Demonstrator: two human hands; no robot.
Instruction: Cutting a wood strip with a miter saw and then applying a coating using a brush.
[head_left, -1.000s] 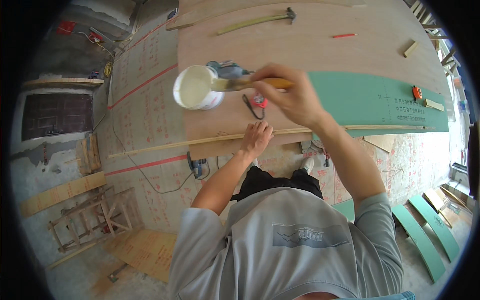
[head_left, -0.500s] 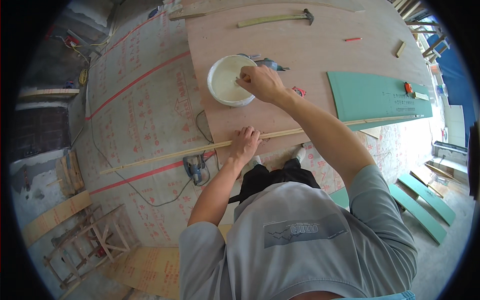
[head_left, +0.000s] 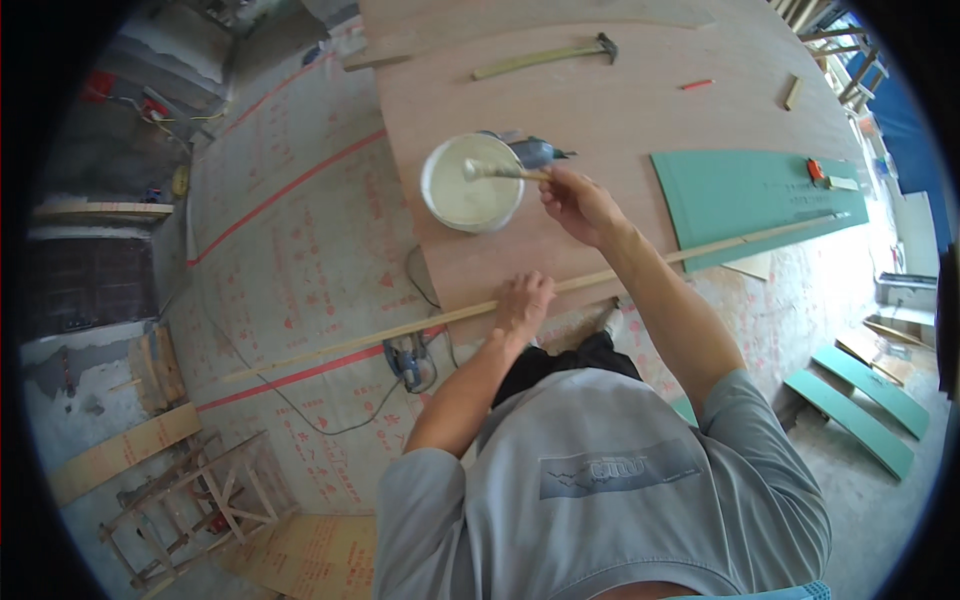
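Note:
My right hand (head_left: pixel 585 207) is closed round the handle of a paintbrush (head_left: pixel 508 172), whose whitish, wet-looking bristles are over a white bucket (head_left: pixel 429 203). Creamy, pale liquid fills part of that bucket, which stands near the left edge of the plywood tabletop (head_left: pixel 600 110). Close to the table's near edge, my left hand (head_left: pixel 525 304) lies over a long thin wooden strip (head_left: pixel 400 326), its fingers curled onto the wood. Leftward the strip sticks out past the table, and its right end rests on a green board (head_left: pixel 735 195).
Behind the bucket lies a blue power tool (head_left: pixel 536 152). Farther back are a hammer (head_left: pixel 545 58), a red pencil (head_left: pixel 698 84) and a small wood piece (head_left: pixel 793 93). A red tape measure (head_left: pixel 816 171) sits on the green board. Another corded tool (head_left: pixel 411 362) is on the floor.
My right hand has drawn back to the right from over the bucket, bringing the brush head up into view. My left hand has shifted slightly right along the strip.

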